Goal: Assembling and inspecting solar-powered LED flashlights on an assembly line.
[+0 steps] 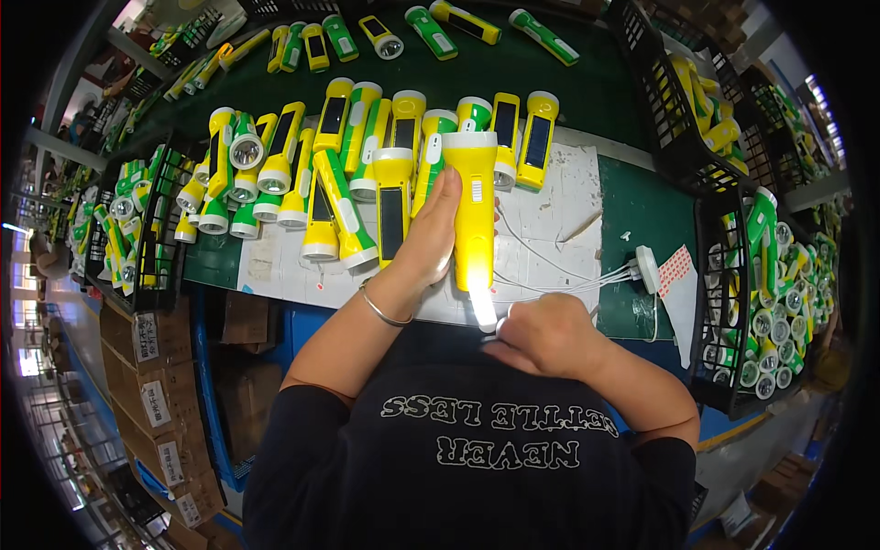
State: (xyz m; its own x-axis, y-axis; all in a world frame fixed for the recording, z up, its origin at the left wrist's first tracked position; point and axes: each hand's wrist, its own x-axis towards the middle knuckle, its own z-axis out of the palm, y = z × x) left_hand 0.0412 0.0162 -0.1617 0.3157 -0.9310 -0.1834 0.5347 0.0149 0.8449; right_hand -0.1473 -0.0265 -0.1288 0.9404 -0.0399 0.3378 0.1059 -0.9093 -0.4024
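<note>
My left hand (429, 236) is wrapped around a yellow flashlight (475, 197) with a white head, its head pointing away from me. Bright white light glows at the flashlight's near end. Close by that glowing end, my right hand (555, 337) is closed, thumb and fingers pinched together. What sits between those fingers is too small and blurred to make out. Just beyond both hands, several yellow and green flashlights (348, 211) lie side by side on white board (550, 215), some with dark solar panels facing up.
White cables (559, 275) run across the board to a white plug block (647, 269) at the right. Black crates (720, 302) of flashlights stand at the right, another crate (165, 234) at the left. More flashlights (431, 35) lie along the far green table. Cardboard boxes (147, 367) are stacked lower left.
</note>
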